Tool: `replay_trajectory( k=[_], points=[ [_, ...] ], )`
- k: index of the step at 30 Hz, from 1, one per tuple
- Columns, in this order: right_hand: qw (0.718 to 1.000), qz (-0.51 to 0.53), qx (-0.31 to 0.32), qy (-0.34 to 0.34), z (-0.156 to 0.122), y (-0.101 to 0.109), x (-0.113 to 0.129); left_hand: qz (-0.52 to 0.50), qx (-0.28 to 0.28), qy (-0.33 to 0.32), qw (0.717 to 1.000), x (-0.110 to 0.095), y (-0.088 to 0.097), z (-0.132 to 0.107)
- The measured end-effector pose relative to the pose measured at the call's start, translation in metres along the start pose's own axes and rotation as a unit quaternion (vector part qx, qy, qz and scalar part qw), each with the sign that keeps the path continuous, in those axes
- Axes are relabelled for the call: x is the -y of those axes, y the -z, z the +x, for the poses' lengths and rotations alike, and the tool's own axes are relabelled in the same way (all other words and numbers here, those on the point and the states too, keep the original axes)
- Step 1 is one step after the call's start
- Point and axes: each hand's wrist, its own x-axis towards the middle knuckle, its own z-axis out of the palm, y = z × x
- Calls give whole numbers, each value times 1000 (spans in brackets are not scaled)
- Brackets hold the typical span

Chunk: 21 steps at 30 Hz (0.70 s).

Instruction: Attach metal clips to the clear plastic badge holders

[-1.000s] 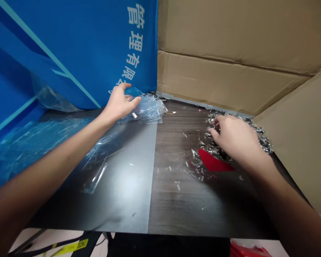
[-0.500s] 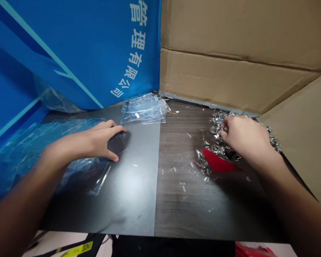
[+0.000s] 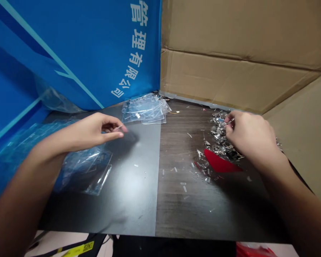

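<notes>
My left hand (image 3: 96, 130) hovers over the left half of the dark table (image 3: 149, 200), thumb and fingers pinched on the edge of a clear plastic sleeve (image 3: 82, 164) from the loose pile below it. My right hand (image 3: 247, 135) is curled over a heap of small metal clips (image 3: 219, 137) at the right, its fingertips pinched on one clip at the top of the heap. A neat stack of clear sleeves (image 3: 146, 109) lies at the back, between both hands. A red piece (image 3: 219, 162) lies just under the clip heap.
A blue banner with white characters (image 3: 82, 50) walls the left and back. Brown cardboard (image 3: 230, 71) walls the back and right. Small plastic scraps (image 3: 183, 185) dot the table's middle. More crumpled clear plastic (image 3: 16, 150) lies at the far left.
My left hand drew back from the neat stack at the rear to the loose sleeve pile and lifted one edge. My right hand shifted slightly up the clip heap and pinched.
</notes>
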Motion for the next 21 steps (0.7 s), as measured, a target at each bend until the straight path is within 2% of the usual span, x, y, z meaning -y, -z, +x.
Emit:
replay_trajectory(
  k=[2, 4, 6, 8, 11, 14, 16, 18, 21],
  points=[
    [1000, -6, -24, -2, -2, 2, 3, -51, 5, -5, 999, -12, -10, -4],
    [999, -1, -54, 6, -5, 2, 6, -171, -23, -15, 985, -23, -28, -8],
    [995, 37, -83, 40, -8, 1, 11, -310, -41, -26, 949, -31, -52, -11],
    [984, 129, -90, 87, -13, -2, 18, -403, -15, -16, 915, -37, -75, -15],
    [935, 332, -34, 122, -26, -8, 32, -466, 34, -12, 884, -40, -100, -21],
    [866, 475, 62, 143, -41, -17, 47, -474, 47, -31, 879, -38, -113, -26],
    [848, 494, 74, 174, -51, -24, 56, -483, 49, -35, 874, -34, -119, -27],
    [840, 498, 66, 205, -60, -31, 62, -512, 57, -34, 856, -32, -124, -28],
    [817, 519, 86, 238, -73, -39, 69, -592, 102, -13, 800, -32, -128, -29]
  ],
)
